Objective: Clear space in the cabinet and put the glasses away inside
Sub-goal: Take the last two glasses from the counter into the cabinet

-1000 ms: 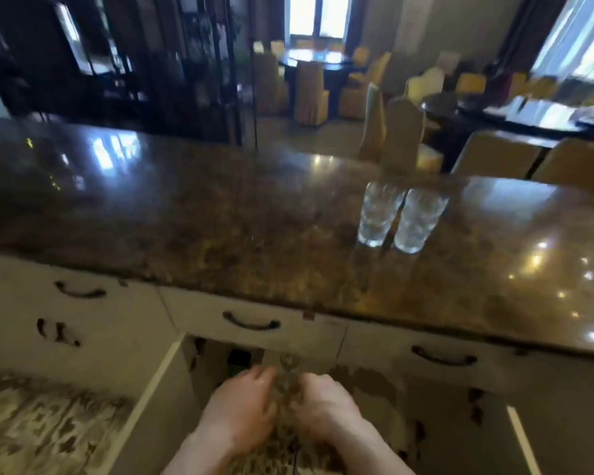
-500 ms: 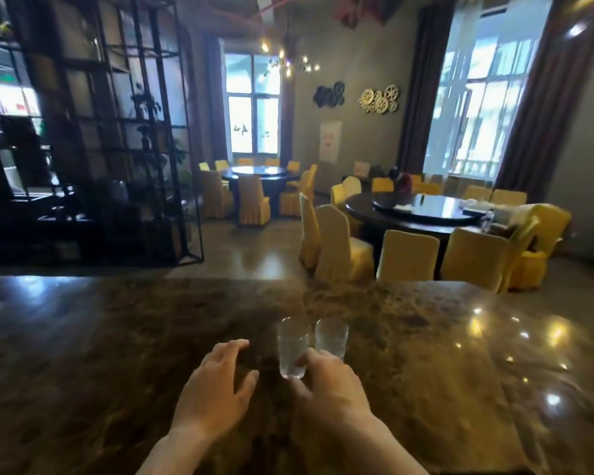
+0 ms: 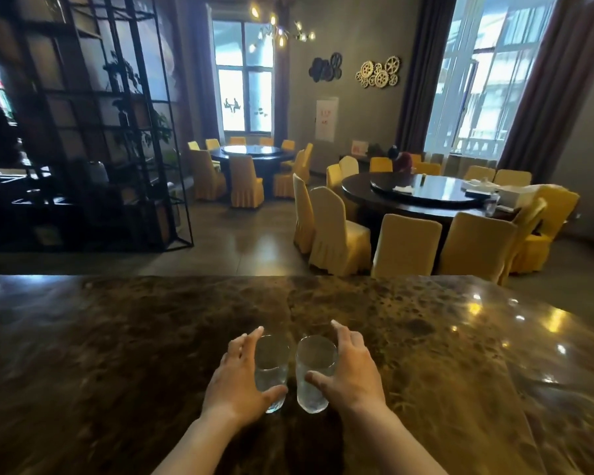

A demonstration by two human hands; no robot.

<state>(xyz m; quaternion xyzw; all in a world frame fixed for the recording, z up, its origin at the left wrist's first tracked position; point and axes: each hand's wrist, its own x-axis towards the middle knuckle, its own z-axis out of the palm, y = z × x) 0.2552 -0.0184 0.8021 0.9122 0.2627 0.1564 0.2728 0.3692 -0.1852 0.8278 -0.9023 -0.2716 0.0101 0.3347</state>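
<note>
Standing at the dark marble counter (image 3: 117, 354), a person reaches both bare forearms in from the bottom edge of the frame, where they are cut off below the elbow. Two clear glasses stand upright side by side in the lower centre, very close together; whether they touch is hard to tell. The left hand (image 3: 235, 378) curls round the left glass (image 3: 271, 370), thumb across its near lower side and fingers along its outer wall. The right hand (image 3: 352, 371) wraps the right glass (image 3: 314, 371) the same way, thumb on its front. Each hand is partly closed on its own glass, yet both bases seem to rest on the counter. The cabinet is out of sight below the frame.

Beyond the counter, two round dark tables sit mid-frame, ringed by yellow-covered chairs (image 3: 405, 248), several hidden behind one another. A black lattice shelf (image 3: 93, 125) fills the upper left, its contents lost in shadow. Two bright windows blow out; gear-shaped wall ornaments (image 3: 378, 73) hang between them.
</note>
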